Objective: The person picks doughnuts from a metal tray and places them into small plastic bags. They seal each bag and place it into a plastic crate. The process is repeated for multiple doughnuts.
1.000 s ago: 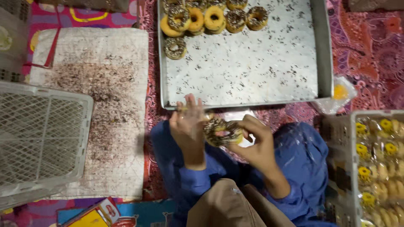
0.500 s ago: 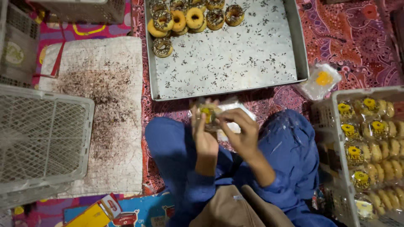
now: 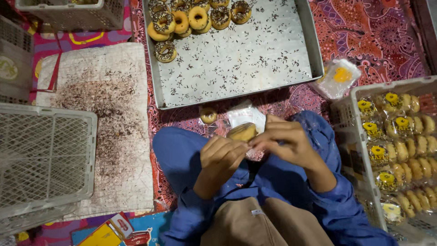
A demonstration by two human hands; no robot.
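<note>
1. Since the earlier frames, both hands have drawn in from just below the tray to over the lap, and the doughnut, then bare with its sprinkles up, now sits in a clear wrapper.
2. Left hand: fingers curled and pinched on the near edge of the clear wrapper, over the blue-clad lap.
3. Right hand: fingers bent, tips closed on the same wrapper, meeting the left hand's fingertips.
4. Wrapped doughnut: tan, held between both hands just above the fingertips, inside the wrapper.
5. Loose doughnut: small, lying on the patterned cloth between the tray's near edge and the hands.
6. Metal tray: rectangular, strewn with dark sprinkles; a cluster of glazed and sprinkled doughnuts in its far left corner.
7. White mat: left of the tray, dusted with sprinkles.
8. Mesh crate: pale, at the left edge, beside the mat.
9. Right crate: filled with rows of packed doughnuts bearing yellow labels.
10. Small clear packet: yellow spot, lying between the tray and the right crate.
</note>
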